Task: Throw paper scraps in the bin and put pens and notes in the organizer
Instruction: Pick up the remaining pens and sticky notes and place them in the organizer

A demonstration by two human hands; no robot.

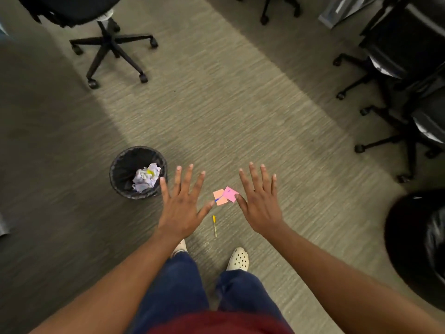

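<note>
A: Where do the pink and orange paper sticky notes (225,195) sit relative to the round black mesh bin (120,165)?

B: On the carpet right of it, blue pen (219,198) across them, thin yellow pen (214,225) just nearer the feet, axis toward the notes.

A: Hands?

B: Left hand (181,208) and right hand (261,203) both spread wide, empty, flanking the notes. Right thumb looks nearer. Crumpled white paper (147,177) is in the bin.

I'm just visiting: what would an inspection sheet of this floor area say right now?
Surface: grey-beige carpet, partly in shadow.
Job's things: small bin holding crumpled paper; orange note and pink note overlapping on the floor, a blue pen across them; yellow pen nearer the feet. No organizer seen.
Clutter: nothing seen.
Hands: left hand and right hand open, fingers spread, empty.
Cables: nothing seen.
Surroundings: office chairs, a large black-lined bin at right.
</note>
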